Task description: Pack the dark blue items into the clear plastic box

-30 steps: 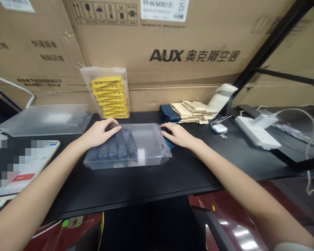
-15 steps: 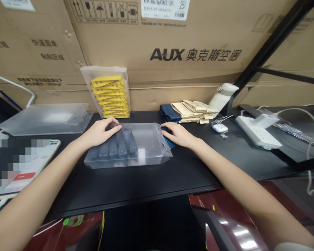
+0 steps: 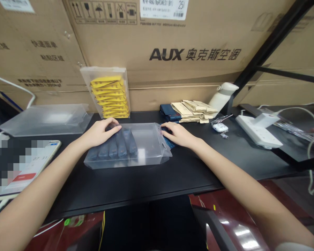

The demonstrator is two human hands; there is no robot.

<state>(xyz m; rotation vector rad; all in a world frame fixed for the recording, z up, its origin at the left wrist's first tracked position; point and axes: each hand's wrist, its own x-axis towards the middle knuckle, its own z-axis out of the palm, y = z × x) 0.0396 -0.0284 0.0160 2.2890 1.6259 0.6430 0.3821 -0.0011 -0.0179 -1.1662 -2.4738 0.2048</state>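
Observation:
A clear plastic box [image 3: 149, 139] lies flat on the black table, with several dark blue packets [image 3: 121, 144] standing in a row in its left part. My left hand [image 3: 103, 131] is closed on the box's far left edge, thumb on top and fingers over the back side. At the box's right end, where a flap sticks out, my right hand [image 3: 176, 134] is closed on another dark blue packet [image 3: 170, 142]. That packet is mostly hidden by the hand and the box end, and I cannot tell whether part of it is inside.
Behind stands a clear box of yellow packets [image 3: 110, 97]. Another clear box [image 3: 47, 118] lies left, above a phone [image 3: 28, 170]. Beige packets [image 3: 193, 111], a blue packet [image 3: 170, 112], a white bottle [image 3: 223, 96], an earphone case [image 3: 219, 127] and a power strip [image 3: 259, 132] are to the right.
Both hands and the box stay in practically the same place. The digits on the phone screen have changed.

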